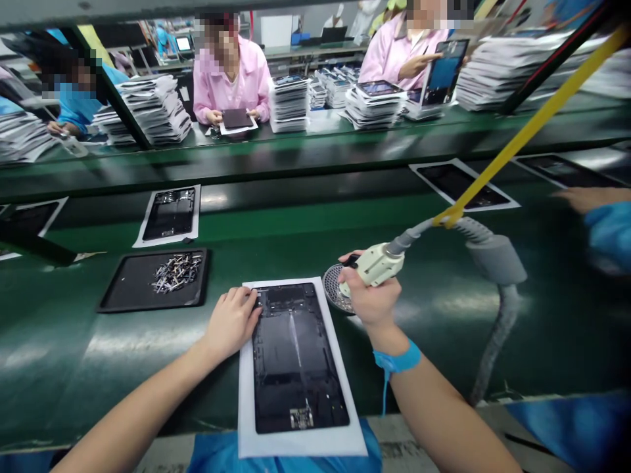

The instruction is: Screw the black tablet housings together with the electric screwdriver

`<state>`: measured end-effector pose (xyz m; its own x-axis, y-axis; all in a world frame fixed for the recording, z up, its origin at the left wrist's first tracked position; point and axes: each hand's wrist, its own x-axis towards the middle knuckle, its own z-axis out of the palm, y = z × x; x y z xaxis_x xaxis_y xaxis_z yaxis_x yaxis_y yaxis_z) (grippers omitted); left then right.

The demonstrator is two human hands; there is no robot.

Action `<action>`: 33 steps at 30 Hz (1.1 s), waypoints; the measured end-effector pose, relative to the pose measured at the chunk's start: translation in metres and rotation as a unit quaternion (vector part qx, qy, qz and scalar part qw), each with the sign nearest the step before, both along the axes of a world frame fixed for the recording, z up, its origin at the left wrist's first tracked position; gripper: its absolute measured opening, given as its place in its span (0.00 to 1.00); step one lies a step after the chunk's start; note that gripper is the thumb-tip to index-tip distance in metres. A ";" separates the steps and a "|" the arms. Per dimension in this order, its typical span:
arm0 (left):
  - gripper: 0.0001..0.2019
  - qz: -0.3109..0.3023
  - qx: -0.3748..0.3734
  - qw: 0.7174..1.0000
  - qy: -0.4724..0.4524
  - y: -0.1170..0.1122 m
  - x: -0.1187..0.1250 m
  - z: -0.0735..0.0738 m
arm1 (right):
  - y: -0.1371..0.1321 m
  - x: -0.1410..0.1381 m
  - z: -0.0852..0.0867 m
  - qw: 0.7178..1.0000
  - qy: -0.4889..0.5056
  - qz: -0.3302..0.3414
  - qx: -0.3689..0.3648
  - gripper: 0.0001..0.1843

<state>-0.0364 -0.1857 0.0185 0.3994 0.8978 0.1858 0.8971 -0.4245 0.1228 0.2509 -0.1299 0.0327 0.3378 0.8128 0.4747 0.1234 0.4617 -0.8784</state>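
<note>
A dark tablet [296, 355] with bare inner parts lies back-up on a white sheet [252, 440] before me. My left hand [234, 320] rests at its upper left corner, fingers stretched over the edge. To the right, my right hand [374, 299] is wrapped round a cream-coloured electric screwdriver [378, 264], which slants down to the left. Beneath its lower end sits a round dish with a perforated surface [335, 289], partly covered by the hand. The tool's tip is hidden. A grey cable [417, 231] leaves its top, tied to a yellow strap [537, 128].
A black tray [131, 282] holds a pile of small metal pieces. Farther back, another open tablet [172, 213] and a dark panel on a sheet [463, 185] lie on the green bench. A co-worker's hand [591, 197] reaches in at right. Opposite, people in pink sit among paper-layered stacks [288, 105].
</note>
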 end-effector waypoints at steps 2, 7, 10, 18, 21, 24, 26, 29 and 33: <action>0.14 -0.025 -0.007 0.999 -0.031 0.005 -0.008 -0.002 | 0.000 0.000 -0.002 1.000 0.004 0.006 0.004 0.11; 0.13 -0.073 -0.016 0.987 -0.140 0.023 -0.026 -0.008 | 0.001 0.000 -0.004 1.000 -0.002 -0.006 0.007 0.12; 0.12 -0.065 -0.010 0.981 -0.182 0.025 -0.026 -0.010 | 0.001 0.000 -0.003 1.000 -0.002 -0.007 0.011 0.12; 0.12 -0.056 -0.022 0.972 -0.227 0.026 -0.025 -0.008 | 0.002 0.000 -0.004 1.000 0.007 -0.010 -0.001 0.14; 0.12 -0.033 -0.020 0.969 -0.244 0.026 -0.025 -0.010 | 0.001 -0.002 -0.003 1.000 0.009 -0.017 -0.003 0.14; 0.12 -0.013 -0.010 0.967 -0.254 0.027 -0.022 -0.014 | 0.000 -0.002 0.001 1.000 0.013 -0.015 0.002 0.14; 0.13 -0.014 -0.008 0.967 -0.255 0.028 -0.020 -0.018 | -0.001 -0.003 0.006 1.000 0.014 -0.018 0.007 0.13; 0.16 -0.021 -0.007 0.967 -0.255 0.030 -0.019 -0.024 | -0.003 -0.011 0.016 0.999 0.032 -0.010 0.026 0.12; 0.20 -0.041 -0.015 0.968 -0.249 0.032 -0.019 -0.027 | -0.005 -0.047 0.031 0.994 0.070 0.080 0.031 0.14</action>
